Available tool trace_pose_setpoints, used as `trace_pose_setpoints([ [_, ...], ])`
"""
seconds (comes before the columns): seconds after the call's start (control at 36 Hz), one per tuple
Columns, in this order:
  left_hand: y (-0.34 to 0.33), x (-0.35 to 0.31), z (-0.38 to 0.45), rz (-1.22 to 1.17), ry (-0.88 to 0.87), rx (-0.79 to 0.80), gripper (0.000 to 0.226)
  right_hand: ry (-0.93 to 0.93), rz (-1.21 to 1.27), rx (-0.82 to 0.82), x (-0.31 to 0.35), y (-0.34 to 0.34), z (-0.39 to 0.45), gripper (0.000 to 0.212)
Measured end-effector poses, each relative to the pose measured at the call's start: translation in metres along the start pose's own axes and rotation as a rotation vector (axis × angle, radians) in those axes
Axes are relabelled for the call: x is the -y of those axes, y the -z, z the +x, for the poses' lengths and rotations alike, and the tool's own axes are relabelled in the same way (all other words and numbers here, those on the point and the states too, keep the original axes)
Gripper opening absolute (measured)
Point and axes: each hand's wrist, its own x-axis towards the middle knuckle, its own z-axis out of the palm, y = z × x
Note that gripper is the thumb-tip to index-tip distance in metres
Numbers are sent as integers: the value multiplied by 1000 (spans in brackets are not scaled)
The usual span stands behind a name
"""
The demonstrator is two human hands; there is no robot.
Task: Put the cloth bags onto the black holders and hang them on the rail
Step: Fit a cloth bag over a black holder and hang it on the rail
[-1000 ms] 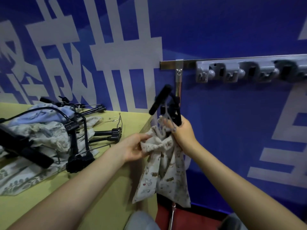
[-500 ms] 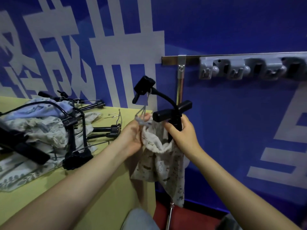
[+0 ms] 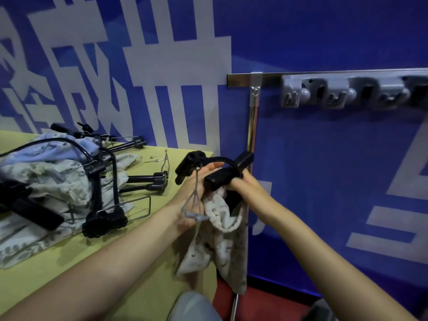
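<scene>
The right hand's fingers [image 3: 234,181] are curled around the stem of the black holder [image 3: 222,176], just under its lower bar, with the gathered mouth of the cloth bag [image 3: 222,232] bunched beneath them. The left hand [image 3: 196,200] lies against the bag's near side with its fingers fairly straight and reaching up behind the holder's curved arm; whether they pinch any cloth cannot be told. The bag's drawstring [image 3: 193,200] now hangs in a loop from the holder's left clip, across the back of the left hand. Half a second ago the holder stood more upright, its clip raised above both hands; it has since tipped over and come lower, and the bag is drawn closer under the bar. By my judgement the bag is being fitted to the holder, not yet secured, and the rail [image 3: 238,79] on the blue wall is well apart, above. The contact between cloth and holder is covered by the right hand, and motion blurs the bag's print. On the bench [image 3: 148,228] more holders [image 3: 104,198] lie tangled over other bags [image 3: 46,177]; how many cannot be counted, and the pile is cut off at the left edge.
</scene>
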Motion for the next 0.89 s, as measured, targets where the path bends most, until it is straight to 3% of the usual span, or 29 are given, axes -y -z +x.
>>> trace_pose_setpoints([
  [0.17, -6, -2, -4, -114, 44, -13, 15, -4, 314, 22, -7, 2, -3, 40],
  [0.31, -4, 4, -7, -94, -32, 14, 15, 131, 344, -116, -6, -1, -8, 31],
  [0.42, -4, 3, -2, -3, -78, -86, 21, 190, 378, -279, -6, 0, -7, 28],
  [0.5, -1, 4, -3, 304, -170, -77, 22, 202, 364, -379, -7, 3, -5, 20],
  [0.58, 15, 5, 1, 897, -349, -105, 49, 218, 350, -455, -8, 8, -4, 20],
  [0.64, 23, 6, 4, 1216, -467, -158, 44, 234, 341, -481, -7, 10, -5, 17],
  [0.72, 30, 6, 6, 1214, -528, -209, 38, 247, 327, -505, -6, 13, -6, 22],
  [0.81, 35, 2, 8, 1172, -524, -260, 5, 250, 341, -528, -5, 16, -4, 40],
  [0.89, 38, 0, 9, 1187, -551, -315, 36, 244, 340, -548, -4, 20, -4, 44],
])
